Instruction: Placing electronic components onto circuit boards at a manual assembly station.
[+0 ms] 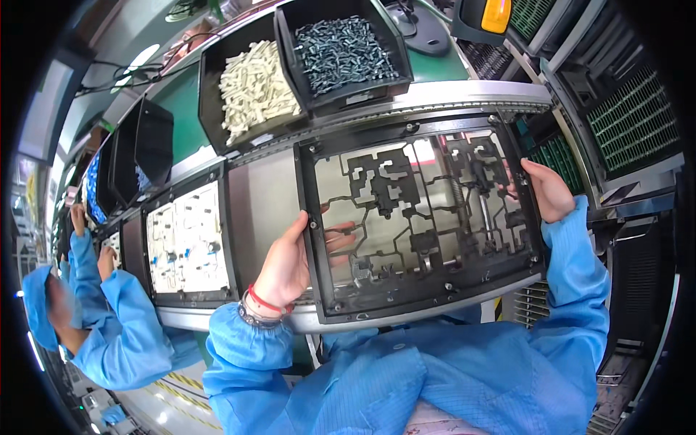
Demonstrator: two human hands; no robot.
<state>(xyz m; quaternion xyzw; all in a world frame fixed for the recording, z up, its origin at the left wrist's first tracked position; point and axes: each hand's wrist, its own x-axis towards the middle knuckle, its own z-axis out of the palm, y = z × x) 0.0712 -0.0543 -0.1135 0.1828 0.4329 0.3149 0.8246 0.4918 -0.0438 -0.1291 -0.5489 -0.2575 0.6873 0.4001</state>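
A black rectangular carrier frame (435, 291) with a branching lattice and see-through cutouts is held between my two hands over the metal conveyor rail (471, 93). My left hand (285, 267) grips its left edge. The thumb lies on the front rim, and the fingers show through the cutouts behind it. At the right edge, my right hand (551, 194) holds the upper side, its thumb near the rim and its fingertips partly visible behind the lattice. Small screws sit around the border of the frame.
Behind the rail stand a black bin (210, 94) of cream-coloured parts and another (362, 93) of dark blue parts. To the left, a similar frame carries a white board (187, 246); a co-worker in blue (119, 333) works beyond. Racks (638, 119) with green boards stand right.
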